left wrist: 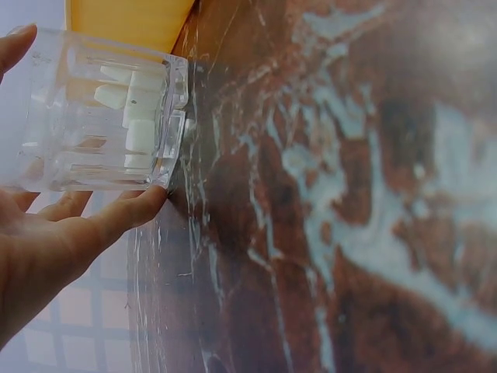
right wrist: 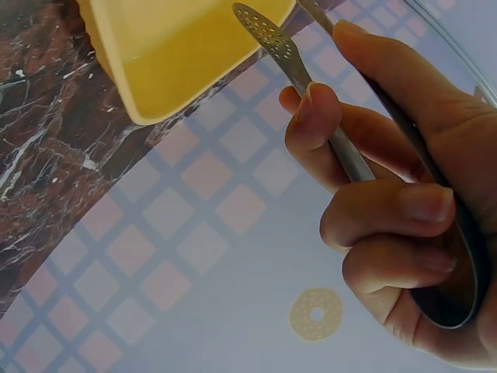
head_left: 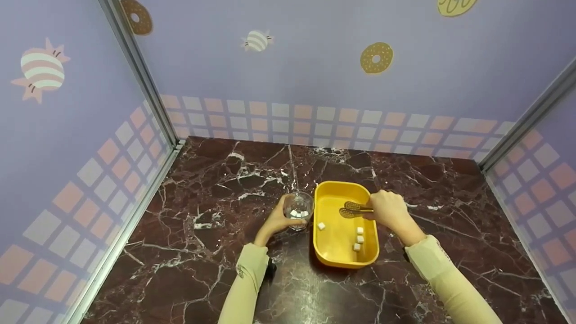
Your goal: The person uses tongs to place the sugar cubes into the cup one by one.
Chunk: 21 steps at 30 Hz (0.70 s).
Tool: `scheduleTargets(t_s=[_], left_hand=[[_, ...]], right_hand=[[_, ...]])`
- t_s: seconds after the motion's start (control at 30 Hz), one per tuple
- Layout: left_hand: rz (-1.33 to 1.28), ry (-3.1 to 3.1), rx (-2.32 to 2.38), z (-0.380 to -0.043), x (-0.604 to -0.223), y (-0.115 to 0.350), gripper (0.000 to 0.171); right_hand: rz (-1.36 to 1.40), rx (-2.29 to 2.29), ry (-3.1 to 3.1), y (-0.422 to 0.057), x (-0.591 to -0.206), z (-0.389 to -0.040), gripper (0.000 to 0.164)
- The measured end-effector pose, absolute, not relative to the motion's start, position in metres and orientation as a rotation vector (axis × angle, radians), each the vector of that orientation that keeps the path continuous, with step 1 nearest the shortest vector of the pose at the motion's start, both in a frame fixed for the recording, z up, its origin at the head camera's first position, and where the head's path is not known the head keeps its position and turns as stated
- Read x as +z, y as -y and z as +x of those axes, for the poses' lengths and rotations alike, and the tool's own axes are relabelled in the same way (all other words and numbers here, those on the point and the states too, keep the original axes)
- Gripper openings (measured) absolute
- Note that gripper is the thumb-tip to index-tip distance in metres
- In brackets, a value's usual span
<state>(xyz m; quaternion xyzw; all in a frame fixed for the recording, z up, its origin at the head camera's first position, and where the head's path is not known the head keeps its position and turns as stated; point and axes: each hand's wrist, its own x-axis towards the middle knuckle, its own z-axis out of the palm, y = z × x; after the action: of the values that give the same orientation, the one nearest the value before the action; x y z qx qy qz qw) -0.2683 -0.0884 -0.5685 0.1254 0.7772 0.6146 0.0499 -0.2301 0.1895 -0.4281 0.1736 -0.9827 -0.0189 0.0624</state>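
My left hand [head_left: 276,219] grips a clear glass [head_left: 299,202] with several white cubes [head_left: 297,213] at its bottom. In the left wrist view the glass [left wrist: 101,116] stands on the marble table, thumb on one side and fingers on the other. My right hand [head_left: 390,211] holds metal tongs [head_left: 353,210] with perforated tips over the yellow tray [head_left: 330,256]. Fingers curl round both arms of the tongs [right wrist: 353,155] in the right wrist view, and the tips stand apart with nothing between them. Several white cubes [head_left: 360,239] lie in the tray, one [head_left: 321,226] by its left wall.
The dark red marble table [head_left: 216,202] has white veins. Purple panels [head_left: 297,67] with sweets and checks enclose it at the back and both sides, with metal strips [head_left: 144,76] at the corners. Glass and tray stand side by side.
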Motion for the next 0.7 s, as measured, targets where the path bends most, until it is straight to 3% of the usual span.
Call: scheduleTargets(t_s=[0.3,0.7], left_hand=[[0.364,-2.332,1.898,-0.268,-0.569,0.089,0.086],[0.382,-2.290,1.923,-0.252,-0.540,0.088,0.081]], right_hand=[[0.514,-0.091,2.960,-0.198,-0.440,-0.228,0.032],[0.517,-0.266,2.911,-0.198,-0.449,-0.230,0.031]])
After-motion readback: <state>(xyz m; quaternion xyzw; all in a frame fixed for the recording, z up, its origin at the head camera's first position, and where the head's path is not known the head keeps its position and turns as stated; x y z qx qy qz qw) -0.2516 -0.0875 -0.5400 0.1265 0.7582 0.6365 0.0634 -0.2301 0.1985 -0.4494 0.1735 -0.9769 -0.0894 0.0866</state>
